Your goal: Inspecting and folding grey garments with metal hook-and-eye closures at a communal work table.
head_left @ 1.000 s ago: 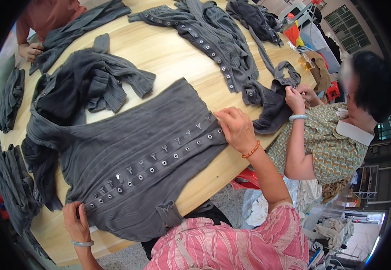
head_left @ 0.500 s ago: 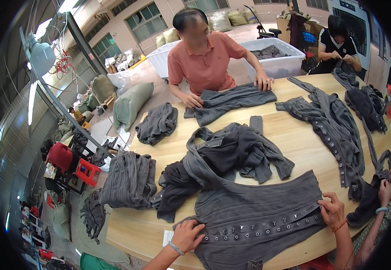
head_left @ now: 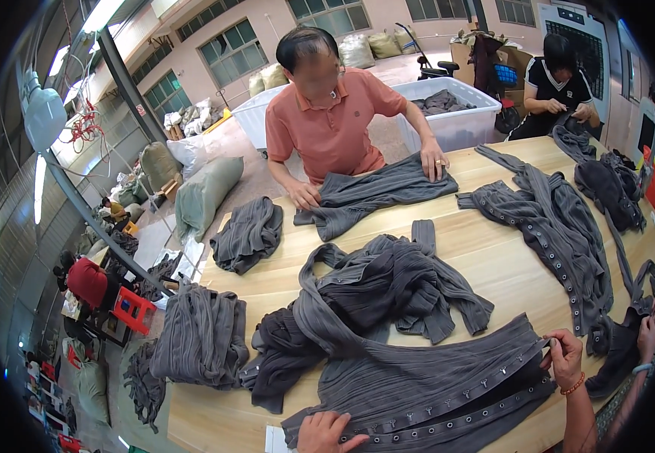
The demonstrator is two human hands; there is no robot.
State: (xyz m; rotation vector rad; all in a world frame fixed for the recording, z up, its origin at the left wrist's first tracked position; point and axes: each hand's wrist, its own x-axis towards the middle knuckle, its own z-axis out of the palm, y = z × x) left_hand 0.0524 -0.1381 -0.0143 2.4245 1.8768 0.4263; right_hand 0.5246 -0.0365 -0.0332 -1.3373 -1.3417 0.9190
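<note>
A dark grey ribbed garment [head_left: 410, 377] lies spread in front of me, with a row of metal hooks along one edge and a row of eyelets on the strip below. My right hand [head_left: 567, 361] pinches the right end of the hook edge, which is raised a little off the eyelet strip. At the left end, my left hand [head_left: 326, 433] rests on the cloth, thumb and fingers apart. Behind this garment is a heap of similar dark garments [head_left: 373, 283], and their long straps overlap it.
A folded stack [head_left: 201, 336] and a smaller bundle [head_left: 247, 235] sit on the wooden table [head_left: 267, 283] at left. Across it, a person in a salmon shirt [head_left: 335, 113] handles another garment [head_left: 380, 192]. Other garments [head_left: 550, 226] lie at right, near another person's hands [head_left: 650, 328].
The hook edge has come up and away from the eyelet strip at the right, in my right hand. My left hand has gone lower, its thumb and fingers further apart. The whole view has shifted.
</note>
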